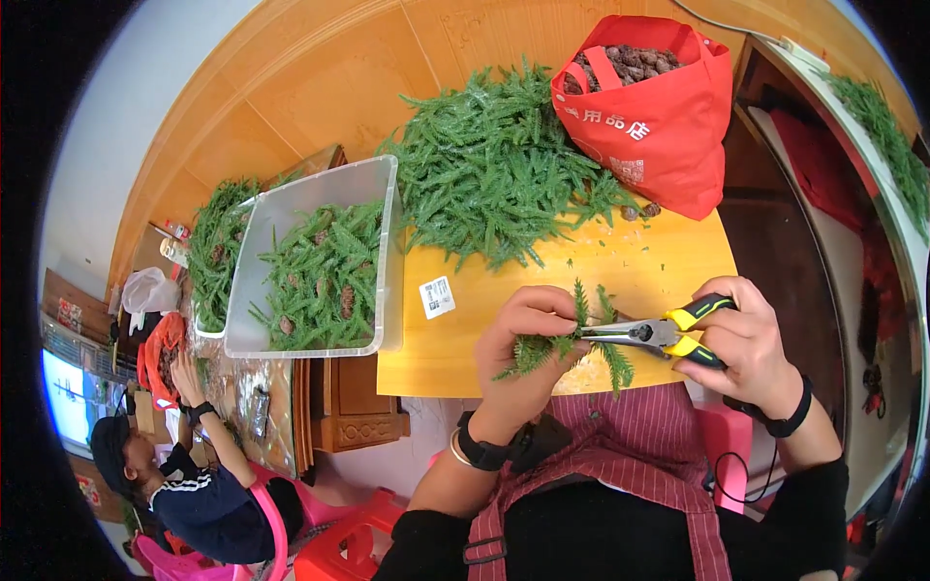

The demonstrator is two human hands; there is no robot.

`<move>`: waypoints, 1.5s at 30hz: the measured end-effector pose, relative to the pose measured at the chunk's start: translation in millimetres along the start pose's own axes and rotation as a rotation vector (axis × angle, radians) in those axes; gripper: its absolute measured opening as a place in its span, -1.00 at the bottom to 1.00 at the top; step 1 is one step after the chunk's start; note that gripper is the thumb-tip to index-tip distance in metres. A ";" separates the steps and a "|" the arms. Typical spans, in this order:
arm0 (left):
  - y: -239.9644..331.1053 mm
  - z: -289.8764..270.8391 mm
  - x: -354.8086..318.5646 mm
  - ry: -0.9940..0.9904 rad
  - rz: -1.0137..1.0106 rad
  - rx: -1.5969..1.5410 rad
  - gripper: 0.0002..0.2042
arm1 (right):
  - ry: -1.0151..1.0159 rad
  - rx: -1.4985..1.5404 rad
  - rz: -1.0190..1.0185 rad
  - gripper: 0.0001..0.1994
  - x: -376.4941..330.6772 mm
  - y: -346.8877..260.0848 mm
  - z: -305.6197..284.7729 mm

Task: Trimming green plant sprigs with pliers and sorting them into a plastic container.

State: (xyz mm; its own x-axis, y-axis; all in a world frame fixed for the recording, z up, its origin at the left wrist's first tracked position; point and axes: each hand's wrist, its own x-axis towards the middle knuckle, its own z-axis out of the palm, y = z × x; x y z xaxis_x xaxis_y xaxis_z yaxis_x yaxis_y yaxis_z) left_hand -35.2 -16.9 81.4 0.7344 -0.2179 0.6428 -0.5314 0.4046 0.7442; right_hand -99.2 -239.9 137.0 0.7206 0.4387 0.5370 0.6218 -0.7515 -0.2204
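Note:
Over the near edge of the yellow table, my left hand (pixel 528 341) is closed around a small green artificial pine sprig (pixel 617 364), whose needled tips stick out between and beyond the fingers. My right hand (pixel 744 341) grips long-nose pliers (pixel 651 333) by their black and yellow handles, which are spread apart. The pliers' nose points left and reaches the sprig at my left fingertips. Whether the jaws bite on a stem is too small to tell.
Behind my hands lie a heap of green pine sprigs (pixel 489 169) and a red bag (pixel 659 126) of pine cones. A clear plastic bin (pixel 387 261) holds sprigs with cones. A white label (pixel 437 297) lies on the yellow table (pixel 436 358). Another person (pixel 208 504) sits at left.

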 end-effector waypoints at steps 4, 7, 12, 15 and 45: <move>2.4 2.1 -0.3 0.028 -0.013 0.065 -0.78 | 0.002 -0.014 -0.006 -0.75 2.1 -1.9 0.0; 1.1 3.0 1.5 0.028 0.006 0.053 -0.79 | 0.009 -0.013 -0.006 -0.75 0.4 -0.3 1.0; 2.0 3.1 1.9 0.023 0.055 0.092 -0.79 | 0.014 -0.030 -0.037 -0.76 1.2 -0.1 1.1; 1.8 2.5 0.6 0.027 0.060 0.097 -0.79 | 0.036 -0.047 -0.043 -0.76 3.0 -0.7 2.5; 6.3 6.2 -7.2 0.150 -0.572 -0.617 -0.85 | -0.085 0.095 0.036 -0.66 0.6 15.9 -0.8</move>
State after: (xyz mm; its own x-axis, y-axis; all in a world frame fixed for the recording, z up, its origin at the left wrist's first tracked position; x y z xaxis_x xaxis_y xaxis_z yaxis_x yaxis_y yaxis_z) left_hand -46.5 -18.3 82.6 0.8907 -0.4340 0.1351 0.2315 0.6890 0.6868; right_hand -89.2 -252.0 134.5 0.7637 0.4558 0.4571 0.6186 -0.7190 -0.3167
